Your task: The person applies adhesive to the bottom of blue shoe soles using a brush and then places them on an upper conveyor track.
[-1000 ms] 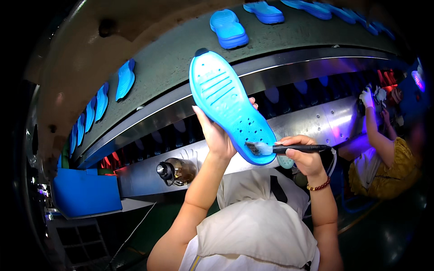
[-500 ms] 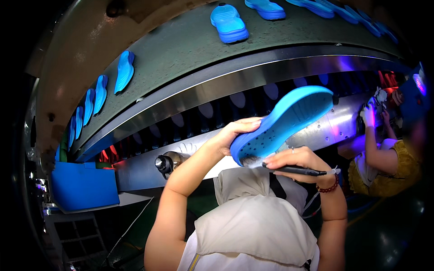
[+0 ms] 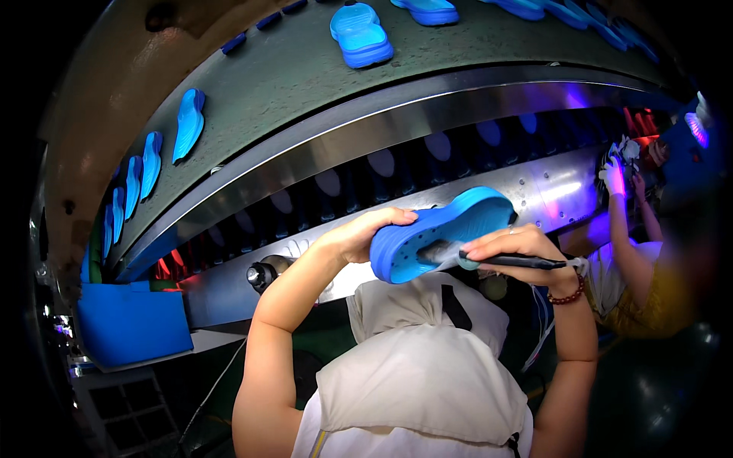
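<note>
Your left hand (image 3: 359,235) covers the heel end of the blue shoe (image 3: 439,233), so you can't see that part. Your right hand (image 3: 510,246) hides the middle of the brush (image 3: 500,261), and its tip is a blur against the shoe. You can't tell how much of the tip touches. The cloth apron (image 3: 424,374) on your chest hides your body and is cut off at the bottom edge. The row of blue shoes on the belt (image 3: 473,53) runs off the top edge. The other person (image 3: 637,259) on the right is blurry. The blue bin (image 3: 134,324) fades into the dark rim.
</note>
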`<action>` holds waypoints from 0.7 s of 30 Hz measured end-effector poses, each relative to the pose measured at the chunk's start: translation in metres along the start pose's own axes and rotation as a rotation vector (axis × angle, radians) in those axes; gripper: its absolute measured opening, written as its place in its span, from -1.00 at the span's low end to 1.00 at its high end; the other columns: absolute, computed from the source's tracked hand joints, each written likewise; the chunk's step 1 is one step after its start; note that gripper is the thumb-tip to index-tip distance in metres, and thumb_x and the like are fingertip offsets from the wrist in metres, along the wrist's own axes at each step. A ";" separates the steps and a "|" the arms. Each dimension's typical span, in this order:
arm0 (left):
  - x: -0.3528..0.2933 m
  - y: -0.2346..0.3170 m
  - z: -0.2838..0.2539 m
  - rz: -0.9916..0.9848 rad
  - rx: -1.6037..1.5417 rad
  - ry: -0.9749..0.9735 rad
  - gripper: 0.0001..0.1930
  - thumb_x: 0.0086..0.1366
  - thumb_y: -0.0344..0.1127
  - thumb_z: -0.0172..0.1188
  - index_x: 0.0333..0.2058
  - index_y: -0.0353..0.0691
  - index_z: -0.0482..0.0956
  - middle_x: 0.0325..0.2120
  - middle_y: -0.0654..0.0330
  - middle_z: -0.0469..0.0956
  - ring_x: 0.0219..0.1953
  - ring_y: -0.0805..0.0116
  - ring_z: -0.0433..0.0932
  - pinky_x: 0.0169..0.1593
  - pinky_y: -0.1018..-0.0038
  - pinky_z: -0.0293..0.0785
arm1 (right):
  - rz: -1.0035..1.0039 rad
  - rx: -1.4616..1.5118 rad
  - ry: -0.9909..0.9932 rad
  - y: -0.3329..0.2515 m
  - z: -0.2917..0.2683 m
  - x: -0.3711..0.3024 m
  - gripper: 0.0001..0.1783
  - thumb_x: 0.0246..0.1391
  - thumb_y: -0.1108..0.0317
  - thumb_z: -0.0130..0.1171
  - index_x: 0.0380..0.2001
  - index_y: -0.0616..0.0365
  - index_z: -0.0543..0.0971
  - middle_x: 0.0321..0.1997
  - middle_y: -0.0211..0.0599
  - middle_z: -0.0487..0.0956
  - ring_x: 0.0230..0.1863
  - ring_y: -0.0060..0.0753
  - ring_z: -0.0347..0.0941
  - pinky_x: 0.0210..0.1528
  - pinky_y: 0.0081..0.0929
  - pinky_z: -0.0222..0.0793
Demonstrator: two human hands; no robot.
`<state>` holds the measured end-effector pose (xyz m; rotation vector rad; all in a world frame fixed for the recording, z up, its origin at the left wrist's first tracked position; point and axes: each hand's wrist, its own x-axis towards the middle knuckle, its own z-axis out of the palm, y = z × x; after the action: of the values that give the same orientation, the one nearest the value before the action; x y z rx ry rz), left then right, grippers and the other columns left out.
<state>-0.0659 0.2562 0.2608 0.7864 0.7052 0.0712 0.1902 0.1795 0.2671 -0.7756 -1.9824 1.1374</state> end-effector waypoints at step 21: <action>0.046 -0.049 0.000 0.627 -0.627 -0.159 -0.01 -0.03 0.52 -0.56 0.14 -0.23 0.03 0.07 -0.04 0.18 0.10 0.07 0.19 0.15 0.14 0.08 | 0.376 0.198 0.362 0.004 0.034 0.011 -0.79 -0.17 0.52 0.19 -0.35 0.29 0.55 -0.44 -0.30 0.55 -0.43 -0.66 0.42 -0.40 -0.74 0.32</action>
<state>-0.0399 0.2354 0.2023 0.3727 0.2329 0.7543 0.1575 0.1740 0.2546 -1.1862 -1.4380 1.2765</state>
